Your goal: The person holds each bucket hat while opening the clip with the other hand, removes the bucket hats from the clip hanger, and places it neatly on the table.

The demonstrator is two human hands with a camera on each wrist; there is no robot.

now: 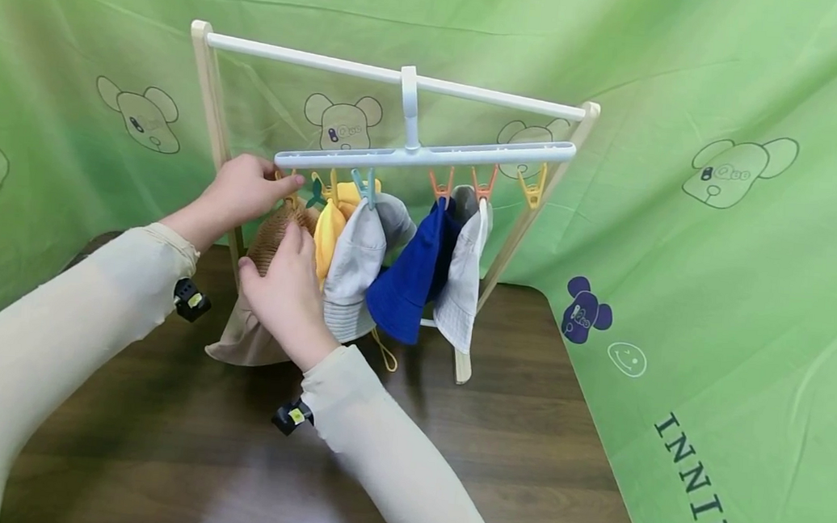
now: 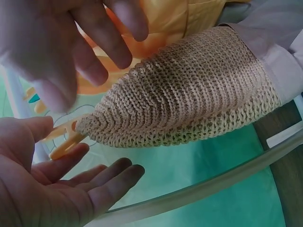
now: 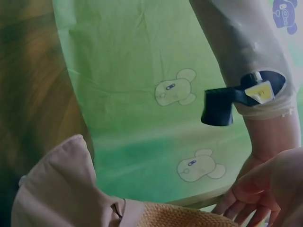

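Observation:
A brown knitted hat with a beige fabric brim (image 2: 184, 90) hangs at the left end of a pale blue hanger (image 1: 426, 157). An orange-yellow clothespin (image 2: 72, 142) grips the tip of its crown. My left hand (image 1: 247, 189) is at this clothespin, thumb and index finger pinching its two legs from either side, the other fingers spread. My right hand (image 1: 286, 285) is in front of the same hat, fingers loosely extended beside the crown and holding nothing. In the right wrist view the brim (image 3: 61, 184) hangs down freely.
Beside it hang a yellow hat (image 1: 329, 235), a light grey hat (image 1: 356, 261), a blue hat (image 1: 410, 273) and a white hat (image 1: 462, 281). A spare yellow clothespin (image 1: 533, 190) is at the right end. The wooden rack (image 1: 514, 244) stands on a brown table (image 1: 508, 446) against green cloth.

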